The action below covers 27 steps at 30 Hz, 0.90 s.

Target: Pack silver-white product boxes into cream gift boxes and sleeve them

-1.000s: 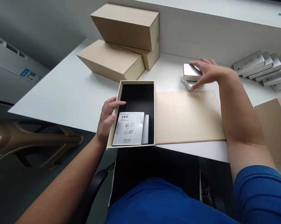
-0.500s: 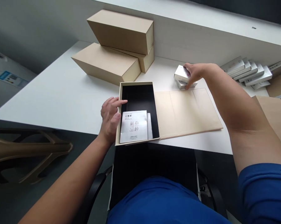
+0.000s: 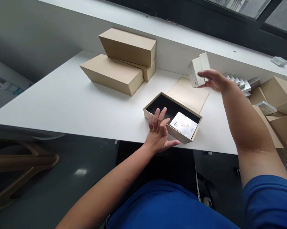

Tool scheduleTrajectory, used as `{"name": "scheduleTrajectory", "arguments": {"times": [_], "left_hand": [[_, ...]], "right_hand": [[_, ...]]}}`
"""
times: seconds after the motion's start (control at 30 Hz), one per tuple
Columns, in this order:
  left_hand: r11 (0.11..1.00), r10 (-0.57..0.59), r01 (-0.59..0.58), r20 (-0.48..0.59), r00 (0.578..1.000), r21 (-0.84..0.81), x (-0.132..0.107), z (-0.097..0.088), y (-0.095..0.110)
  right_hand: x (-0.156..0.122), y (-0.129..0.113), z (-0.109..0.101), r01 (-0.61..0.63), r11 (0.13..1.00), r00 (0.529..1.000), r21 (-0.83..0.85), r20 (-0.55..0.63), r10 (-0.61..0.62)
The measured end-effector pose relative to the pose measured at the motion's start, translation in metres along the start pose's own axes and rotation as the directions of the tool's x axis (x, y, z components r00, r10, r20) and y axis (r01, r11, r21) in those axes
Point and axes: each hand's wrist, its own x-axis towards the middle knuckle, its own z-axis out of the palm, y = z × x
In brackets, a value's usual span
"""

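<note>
While the right hand (image 3: 213,80) pinches two packs (image 3: 195,69) above the surface (image 3: 69,105), apparently so neither slips, the left hand (image 3: 159,133), empty and spread, lies at the near side of the box (image 3: 179,135), perhaps steadying it.

Silver boxes (image 3: 195,70) lifted off table (image 3: 110,111); open box (image 3: 181,136) turned askew.

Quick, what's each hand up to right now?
Left hand: open, fingers spread at the near side of the open box.
Right hand: closed, holding two small pale boxes.
</note>
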Motion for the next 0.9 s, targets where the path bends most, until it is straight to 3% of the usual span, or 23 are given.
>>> {"name": "scheduleTrajectory", "arguments": {"times": [0.1, 0.17, 0.3, 0.43, 0.63, 0.77, 0.83, 0.9], "left_hand": [[1.0, -0.009, 0.006, -0.137, 0.991, -0.021, 0.026, -0.008, 0.017], [1.0, -0.018, 0.017, -0.163, 0.986, -0.007, 0.053, -0.028, 0.027], [0.997, 0.058, -0.061, 0.079, 0.995, 0.041, 0.108, -0.088, 0.049], [0.994, 0.102, -0.106, 0.272, 0.957, -0.003, 0.131, -0.129, 0.066], [0.992, -0.105, 0.077, 0.311, 0.945, 0.099, 0.124, -0.132, 0.067], [0.982, -0.186, 0.182, 0.298, 0.936, 0.042, 0.12, -0.127, 0.056], [0.965, -0.257, 0.263, 0.273, 0.927, 0.012, 0.119, -0.124, 0.042], [0.931, -0.35, 0.365, 0.256, 0.901, -0.009, 0.119, -0.122, 0.021]], "right_hand": [[-0.05, -0.019, 0.012, 0.039, 0.908, 0.96, 0.418, 0.238, -0.151], [-0.08, -0.024, 0.03, 0.011, 0.84, 0.93, 0.542, 0.303, -0.207], [-0.12, -0.026, 0.081, -0.049, 0.766, 0.899, 0.641, 0.362, -0.246], [-0.136, -0.035, 0.125, -0.028, 0.671, 0.914, 0.741, 0.291, -0.284], [-0.142, -0.047, 0.149, -0.146, 0.704, 0.906, 0.695, 0.379, -0.187], [-0.132, -0.04, 0.148, -0.157, 0.826, 0.864, 0.541, 0.48, -0.15], [-0.125, -0.033, 0.145, -0.068, 0.902, 0.902, 0.426, 0.412, -0.126], [-0.121, -0.024, 0.141, 0.081, 0.962, 0.971, 0.261, 0.196, -0.135]]}}
